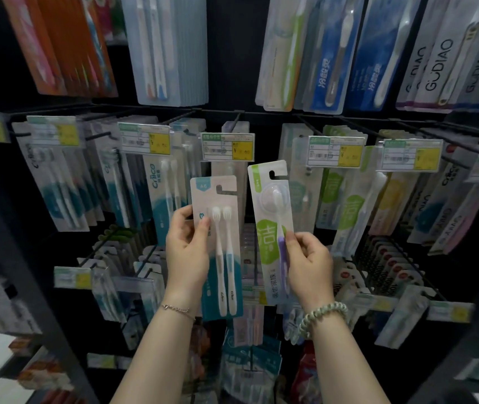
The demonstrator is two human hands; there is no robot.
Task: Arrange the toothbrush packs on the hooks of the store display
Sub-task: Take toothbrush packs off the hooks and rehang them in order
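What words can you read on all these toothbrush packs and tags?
"A6": two-brush pack in the left hand.
"洁": green pack in the right hand.
"Cnice": hanging teal pack.
"GUDIAO": top-right packs.
"冷酸灵": blue packs up top.
Price tags: too blurred.

Upright teal two-brush pack [220, 249] beside a green single-brush pack [271, 228], tilted left

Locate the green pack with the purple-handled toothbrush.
Head view, right of centre: the green pack is off the hooks, pinched by the right hand, beside the teal twin-brush pack that the left hand holds.
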